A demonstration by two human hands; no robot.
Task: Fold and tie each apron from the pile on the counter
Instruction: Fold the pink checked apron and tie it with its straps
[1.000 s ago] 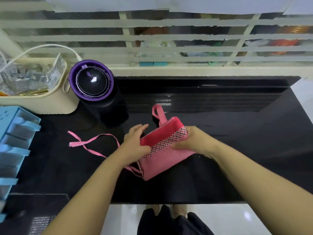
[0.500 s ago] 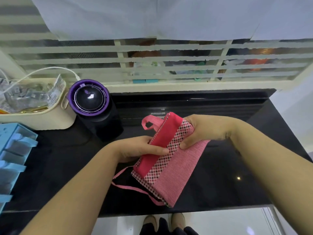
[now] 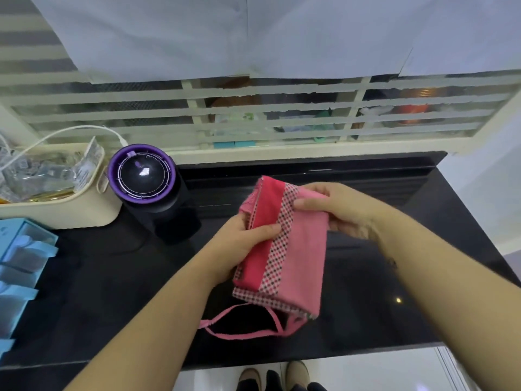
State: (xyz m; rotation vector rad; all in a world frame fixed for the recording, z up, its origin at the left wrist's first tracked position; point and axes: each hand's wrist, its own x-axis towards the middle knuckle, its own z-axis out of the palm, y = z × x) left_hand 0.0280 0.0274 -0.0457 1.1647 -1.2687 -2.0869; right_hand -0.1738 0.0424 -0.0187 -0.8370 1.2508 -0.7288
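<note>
Head view: your left hand (image 3: 239, 249) grips the left side of the folded pink apron (image 3: 298, 258), thumb lying across its red band, while your right hand (image 3: 341, 210) pinches its upper right corner. You hold it over the middle of the black tabletop (image 3: 408, 277), its ties (image 3: 242, 333) trailing toward the near edge.

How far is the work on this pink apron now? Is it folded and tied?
Done: the pink apron is folded into a compact packet. In hand: left hand and right hand grip it above the counter. Left: its ties hang loose, not yet wrapped or knotted.
</note>
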